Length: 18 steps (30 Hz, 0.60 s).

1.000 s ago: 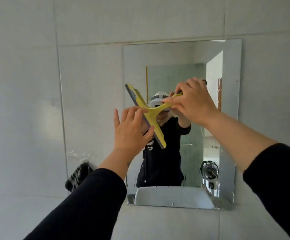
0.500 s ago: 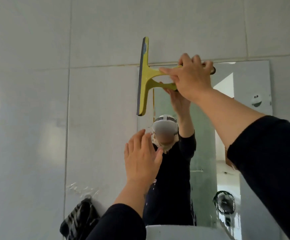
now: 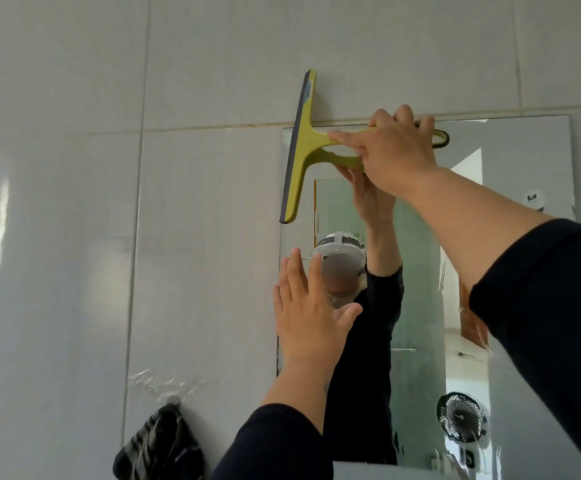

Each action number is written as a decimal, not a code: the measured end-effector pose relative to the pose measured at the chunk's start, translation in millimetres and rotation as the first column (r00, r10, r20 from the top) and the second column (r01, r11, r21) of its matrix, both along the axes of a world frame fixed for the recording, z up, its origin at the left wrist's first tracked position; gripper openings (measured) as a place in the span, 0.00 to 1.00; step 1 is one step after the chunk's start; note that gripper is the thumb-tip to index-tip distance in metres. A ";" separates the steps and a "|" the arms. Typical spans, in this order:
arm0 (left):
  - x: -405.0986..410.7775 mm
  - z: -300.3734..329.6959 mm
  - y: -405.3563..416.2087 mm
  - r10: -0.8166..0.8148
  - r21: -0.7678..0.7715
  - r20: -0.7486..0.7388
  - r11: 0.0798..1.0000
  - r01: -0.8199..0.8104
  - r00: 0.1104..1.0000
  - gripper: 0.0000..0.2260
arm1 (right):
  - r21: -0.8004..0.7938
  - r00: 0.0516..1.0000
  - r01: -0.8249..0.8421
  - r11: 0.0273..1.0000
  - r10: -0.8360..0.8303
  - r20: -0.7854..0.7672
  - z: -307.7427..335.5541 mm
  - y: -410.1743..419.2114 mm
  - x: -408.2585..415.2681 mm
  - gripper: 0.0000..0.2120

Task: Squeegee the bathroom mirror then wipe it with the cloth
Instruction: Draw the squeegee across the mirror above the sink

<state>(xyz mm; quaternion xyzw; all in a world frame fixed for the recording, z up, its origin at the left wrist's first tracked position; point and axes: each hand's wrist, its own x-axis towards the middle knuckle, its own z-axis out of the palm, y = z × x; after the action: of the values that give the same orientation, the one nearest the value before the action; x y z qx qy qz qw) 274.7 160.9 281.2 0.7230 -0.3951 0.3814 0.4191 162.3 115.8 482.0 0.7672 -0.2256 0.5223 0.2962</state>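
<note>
The left hand (image 3: 311, 315) is spread flat and empty at the mirror (image 3: 510, 244) edge. Above, the right hand (image 3: 394, 150) grips the yellow squeegee (image 3: 304, 147), its blade upright at the top-left corner, seemingly poised for a first stroke. 2 steps remain; the striped cloth (image 3: 159, 445) hangs unused.

Since a second ago the right hand (image 3: 398, 152) has carried the yellow squeegee (image 3: 301, 147) from mid-mirror (image 3: 510, 237) up to its top left corner, the blade now upright (before it slanted). The left hand (image 3: 311, 320), off the blade, sits lower, fingers spread.
</note>
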 end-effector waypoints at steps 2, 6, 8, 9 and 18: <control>-1.4 0.2 -0.1 0.001 0.017 -0.012 1.000 -0.001 1.000 0.40 | 0.001 1.000 0.015 1.000 -0.015 -0.016 -1.5 -1.2 -6.9 0.22; -7.8 3.2 2.4 0.005 0.038 -0.054 0.999 -0.003 0.999 0.40 | -0.001 0.999 0.037 0.999 -0.037 -0.030 -4.9 -4.5 -17.3 0.24; -14.0 5.0 3.8 0.015 0.037 -0.063 0.999 -0.013 0.998 0.40 | 0.018 0.998 0.043 0.999 -0.042 -0.040 -6.3 -7.6 -21.7 0.24; -17.7 5.3 3.6 0.016 0.036 -0.062 0.999 -0.014 0.998 0.40 | 0.023 0.998 0.046 0.999 -0.045 -0.047 -6.6 -9.0 -23.7 0.24; -46.4 -1.0 -24.6 -0.031 0.102 -0.062 0.994 0.037 0.998 0.42 | 0.023 0.995 0.082 0.996 -0.081 -0.056 -7.3 -24.2 -52.1 0.24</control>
<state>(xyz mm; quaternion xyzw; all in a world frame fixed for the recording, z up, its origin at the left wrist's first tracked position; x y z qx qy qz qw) 228.3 136.3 280.3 0.7481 -0.4137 0.3313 0.3993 110.2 91.6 474.7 0.7753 -0.2551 0.4854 0.3135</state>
